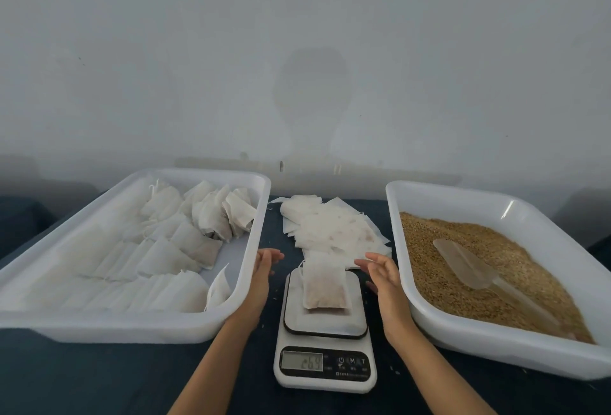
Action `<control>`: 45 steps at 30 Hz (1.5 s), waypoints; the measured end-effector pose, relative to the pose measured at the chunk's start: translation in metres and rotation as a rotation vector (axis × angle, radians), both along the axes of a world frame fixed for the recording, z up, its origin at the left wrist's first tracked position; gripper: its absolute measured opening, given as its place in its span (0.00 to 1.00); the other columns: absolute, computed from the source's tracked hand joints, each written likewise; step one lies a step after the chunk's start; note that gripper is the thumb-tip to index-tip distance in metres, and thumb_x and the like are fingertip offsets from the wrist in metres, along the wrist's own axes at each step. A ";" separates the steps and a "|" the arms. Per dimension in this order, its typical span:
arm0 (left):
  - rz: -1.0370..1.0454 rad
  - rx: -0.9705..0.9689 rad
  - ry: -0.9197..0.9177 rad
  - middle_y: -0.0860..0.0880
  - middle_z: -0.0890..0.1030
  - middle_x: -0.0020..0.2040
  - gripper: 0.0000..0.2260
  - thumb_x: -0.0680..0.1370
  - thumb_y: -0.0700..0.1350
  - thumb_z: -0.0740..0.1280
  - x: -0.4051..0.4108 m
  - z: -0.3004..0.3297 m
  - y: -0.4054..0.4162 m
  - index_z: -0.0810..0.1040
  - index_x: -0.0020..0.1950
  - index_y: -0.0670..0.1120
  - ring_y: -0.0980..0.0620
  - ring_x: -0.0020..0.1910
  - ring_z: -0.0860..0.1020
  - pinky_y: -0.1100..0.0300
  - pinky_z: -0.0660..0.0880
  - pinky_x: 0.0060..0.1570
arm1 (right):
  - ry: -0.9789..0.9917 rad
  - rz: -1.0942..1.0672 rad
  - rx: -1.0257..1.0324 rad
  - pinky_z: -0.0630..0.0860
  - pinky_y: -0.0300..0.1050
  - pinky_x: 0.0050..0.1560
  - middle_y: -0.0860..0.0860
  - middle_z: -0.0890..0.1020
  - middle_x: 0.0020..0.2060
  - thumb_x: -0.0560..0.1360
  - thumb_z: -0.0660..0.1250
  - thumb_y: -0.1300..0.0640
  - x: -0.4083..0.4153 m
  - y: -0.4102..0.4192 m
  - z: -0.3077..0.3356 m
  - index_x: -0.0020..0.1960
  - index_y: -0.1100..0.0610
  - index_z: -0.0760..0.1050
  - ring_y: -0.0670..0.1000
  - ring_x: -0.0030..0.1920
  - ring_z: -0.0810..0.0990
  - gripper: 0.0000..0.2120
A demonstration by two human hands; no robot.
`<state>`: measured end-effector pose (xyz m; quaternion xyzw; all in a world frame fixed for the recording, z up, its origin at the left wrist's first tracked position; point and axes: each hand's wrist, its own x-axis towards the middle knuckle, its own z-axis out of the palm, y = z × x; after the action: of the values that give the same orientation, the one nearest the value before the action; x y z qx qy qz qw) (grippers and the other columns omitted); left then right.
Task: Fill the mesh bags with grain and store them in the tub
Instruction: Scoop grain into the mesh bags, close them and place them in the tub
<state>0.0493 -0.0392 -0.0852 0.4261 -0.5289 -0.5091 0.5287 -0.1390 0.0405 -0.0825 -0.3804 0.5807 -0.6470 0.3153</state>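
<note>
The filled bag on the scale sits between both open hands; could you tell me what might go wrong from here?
1. The filled bag lies loose on the scale platform; a careless lift could tip it and spill grain onto the dark cloth, where stray grains already lie.
2. The left hand is close to the left tub wall and could knock it.
3. The right hand hovers by the empty bags and could scatter them.

Pale grey wall (198,51) (faintly stained) behind dark-clothed table (99,378).

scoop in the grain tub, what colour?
Clear, colourless plastic: the scoop lies on the tan grain, which shows through it. Head view, the only one.
</note>
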 end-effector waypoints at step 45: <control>0.243 -0.083 -0.824 0.41 0.78 0.45 0.05 0.76 0.42 0.67 0.092 0.113 -0.044 0.72 0.48 0.42 0.41 0.46 0.77 0.56 0.72 0.40 | 0.591 0.276 -0.086 0.74 0.39 0.53 0.49 0.77 0.50 0.77 0.58 0.67 0.152 -0.096 0.109 0.53 0.56 0.71 0.46 0.48 0.76 0.09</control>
<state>0.1412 -0.0833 0.0279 0.6314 -0.6619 -0.2087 0.3459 0.0126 -0.0553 0.0263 -0.6399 0.5623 -0.4836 0.2014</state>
